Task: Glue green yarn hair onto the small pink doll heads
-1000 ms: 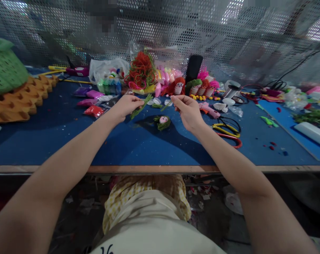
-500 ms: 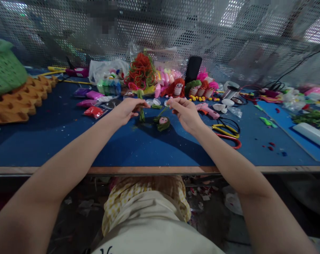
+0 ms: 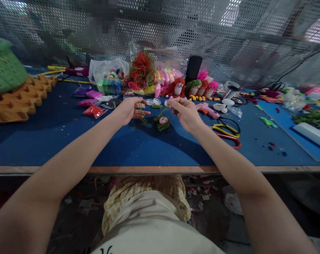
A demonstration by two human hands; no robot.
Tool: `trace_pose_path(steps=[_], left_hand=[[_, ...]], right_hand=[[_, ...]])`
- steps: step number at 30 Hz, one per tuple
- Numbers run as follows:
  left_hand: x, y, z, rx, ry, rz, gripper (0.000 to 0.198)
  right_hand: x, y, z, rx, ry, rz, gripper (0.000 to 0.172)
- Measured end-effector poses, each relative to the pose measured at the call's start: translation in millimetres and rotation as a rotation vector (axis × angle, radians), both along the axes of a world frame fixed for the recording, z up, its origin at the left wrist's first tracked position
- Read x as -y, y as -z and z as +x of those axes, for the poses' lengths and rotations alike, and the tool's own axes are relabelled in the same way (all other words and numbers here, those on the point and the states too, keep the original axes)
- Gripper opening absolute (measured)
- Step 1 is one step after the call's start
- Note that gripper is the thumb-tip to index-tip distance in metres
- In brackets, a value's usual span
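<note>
Over the middle of the blue table, green yarn [image 3: 140, 110] hangs at the fingers of my left hand [image 3: 128, 111], the thumb and forefinger pinching it while the lower fingers extend. A small doll head [image 3: 163, 120] with a pink face and green yarn hair is between my hands, low over the tabletop; whether it rests there I cannot tell. From its top a green strand runs up to the fingertips of my right hand [image 3: 185, 112], which are pinched together. Just behind lies a short green yarn bundle [image 3: 156, 106], beside small white round pieces [image 3: 149, 102].
Finished yarn dolls [image 3: 178, 88] and a tangled orange-green yarn heap [image 3: 142, 70] line the back. On the right are a pink glue gun [image 3: 207, 110] and scissors [image 3: 226, 130] with yellow and red handles. Leftward are coloured packets [image 3: 93, 112], an egg tray [image 3: 22, 100] and a green basket [image 3: 6, 67].
The green yarn at my left hand no longer stands up above the fingers and now hangs lower, in thinner strands. My left fingers have spread a little. My right hand and the doll head look unmoved.
</note>
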State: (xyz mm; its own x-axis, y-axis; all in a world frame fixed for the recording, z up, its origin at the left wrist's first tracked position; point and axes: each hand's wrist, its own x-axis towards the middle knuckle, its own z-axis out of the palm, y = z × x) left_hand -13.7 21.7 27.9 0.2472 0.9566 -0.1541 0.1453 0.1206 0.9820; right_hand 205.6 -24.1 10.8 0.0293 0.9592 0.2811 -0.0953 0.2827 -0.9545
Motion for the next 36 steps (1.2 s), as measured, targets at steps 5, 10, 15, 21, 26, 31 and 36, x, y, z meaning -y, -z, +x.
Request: trace_pose_path(steps=[5,10,15,21,26,31,36], left_hand=[[0,-1.1,0,-0.074,0.016,0.047,0.020],[1,3.3,6,0.161,-0.168,-0.077,0.011],[1,-0.8,3,0.333,-0.122,-0.165,0.015],[7,-13.5,1,0.572,0.011,-0.090,0.020],[8,-12.3,7,0.619,-0.011,-0.043,0.024],[10,-8.8,9,0.429,0.034,-0.009,0.027],[11,-4.5,8,0.275,0.154,0.020,0.019]], right_hand=[[0,-0.5,1,-0.012,-0.007,-0.030,0.033],[1,-1.3,1,-0.054,-0.039,-0.039,0.030],[2,-2.5,0,-0.069,-0.054,-0.042,0.028],[4,-4.0,0,-0.071,-0.064,-0.063,0.028],[3,-3.4,0,-0.081,-0.045,-0.101,0.031],[4,-4.2,-2,-0.109,-0.071,-0.080,0.031],[6,-5.3,-4,-0.112,-0.124,-0.070,0.031]])
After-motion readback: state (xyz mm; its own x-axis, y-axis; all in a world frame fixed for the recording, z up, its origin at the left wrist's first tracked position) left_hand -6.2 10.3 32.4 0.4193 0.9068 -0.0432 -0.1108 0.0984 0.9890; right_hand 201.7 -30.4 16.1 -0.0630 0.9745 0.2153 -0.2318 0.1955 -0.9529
